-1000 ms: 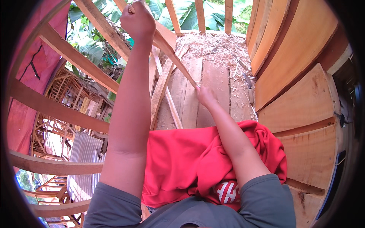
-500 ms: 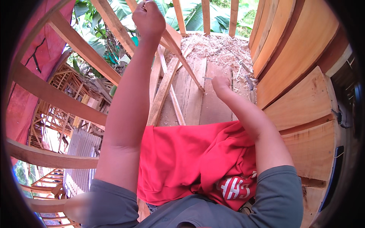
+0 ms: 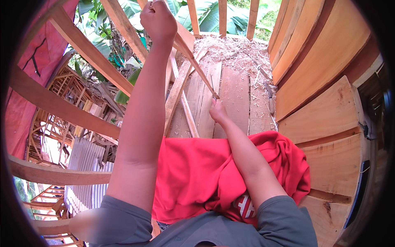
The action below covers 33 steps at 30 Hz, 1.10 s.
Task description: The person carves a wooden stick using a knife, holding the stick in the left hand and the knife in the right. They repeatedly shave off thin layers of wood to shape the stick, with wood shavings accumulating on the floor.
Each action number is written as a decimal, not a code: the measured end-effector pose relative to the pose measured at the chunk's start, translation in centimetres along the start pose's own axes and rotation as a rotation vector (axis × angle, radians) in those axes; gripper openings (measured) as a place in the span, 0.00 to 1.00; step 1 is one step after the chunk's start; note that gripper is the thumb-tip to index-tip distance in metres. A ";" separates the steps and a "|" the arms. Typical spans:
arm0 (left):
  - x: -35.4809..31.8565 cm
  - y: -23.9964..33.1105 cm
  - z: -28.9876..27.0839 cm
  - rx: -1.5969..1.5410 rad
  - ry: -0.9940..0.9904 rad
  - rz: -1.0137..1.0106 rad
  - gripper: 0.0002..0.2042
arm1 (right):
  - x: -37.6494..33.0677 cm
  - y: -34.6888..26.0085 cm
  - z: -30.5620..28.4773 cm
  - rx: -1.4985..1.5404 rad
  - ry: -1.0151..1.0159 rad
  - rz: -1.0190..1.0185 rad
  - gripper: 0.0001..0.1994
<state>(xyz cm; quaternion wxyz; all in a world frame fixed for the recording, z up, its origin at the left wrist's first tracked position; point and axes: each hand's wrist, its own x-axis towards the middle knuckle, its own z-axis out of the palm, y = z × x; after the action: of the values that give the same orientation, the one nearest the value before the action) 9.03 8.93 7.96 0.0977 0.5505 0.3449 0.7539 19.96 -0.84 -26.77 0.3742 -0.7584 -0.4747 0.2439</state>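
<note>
My left hand (image 3: 158, 20) is closed in a fist around the upper end of a thin wooden strip (image 3: 197, 68), and my right hand (image 3: 217, 111) pinches its lower tip between curled fingers. The strip slants down from the left fist to the right hand, crossing above the plank floor (image 3: 234, 94), on the near side of the heap of wood shavings (image 3: 238, 53) at the floor's far end. I judge it light and springy: slender enough to bow if I push the ends together, and likely to snap or splinter at a thin spot. Its surface looks raw, so my grip should not slip, though splinters are a risk. Holding both ends gives the best control; the middle would flex. The red cloth (image 3: 197, 177) lies on my lap, nearer me than the floor, and curved boards (image 3: 321, 123) rise on the right of the floor.
</note>
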 end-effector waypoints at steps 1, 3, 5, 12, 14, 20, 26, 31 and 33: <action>-0.4 0.6 0.1 -0.005 -0.011 -0.026 0.16 | -1.2 1.2 1.5 -0.028 -0.025 0.028 0.20; -0.7 0.5 -0.3 0.035 -0.023 -0.030 0.16 | -0.7 1.5 1.2 -0.112 -0.090 0.013 0.20; -0.1 0.0 -0.3 0.107 -0.018 0.017 0.16 | 0.0 1.8 -0.4 -0.209 -0.150 -0.042 0.19; 0.7 -0.7 -1.4 0.098 0.057 -0.033 0.16 | 3.1 -1.4 -7.4 -0.590 -0.318 -0.324 0.16; 0.6 -0.7 -1.3 0.096 0.064 -0.017 0.16 | 5.8 -2.0 -7.5 -0.912 -0.366 -0.352 0.16; -0.5 0.6 -0.4 0.001 -0.011 -0.035 0.16 | 10.8 -7.3 -14.1 -0.759 -0.034 -0.272 0.19; 0.2 -0.3 -0.4 0.028 0.020 0.030 0.19 | 5.6 -12.1 -12.3 0.303 0.373 -0.064 0.23; 0.2 -0.6 2.9 0.063 -0.014 0.115 0.16 | 0.5 3.5 4.0 0.181 0.284 -0.151 0.22; 0.5 -2.2 0.9 0.130 -0.028 0.082 0.16 | -1.1 0.3 3.4 0.097 0.057 -0.002 0.22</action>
<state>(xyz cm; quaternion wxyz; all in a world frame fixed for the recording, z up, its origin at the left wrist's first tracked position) 9.15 11.24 7.14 0.0356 0.5798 0.3687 0.7257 17.21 -0.77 -29.07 0.4239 -0.7456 -0.4523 0.2447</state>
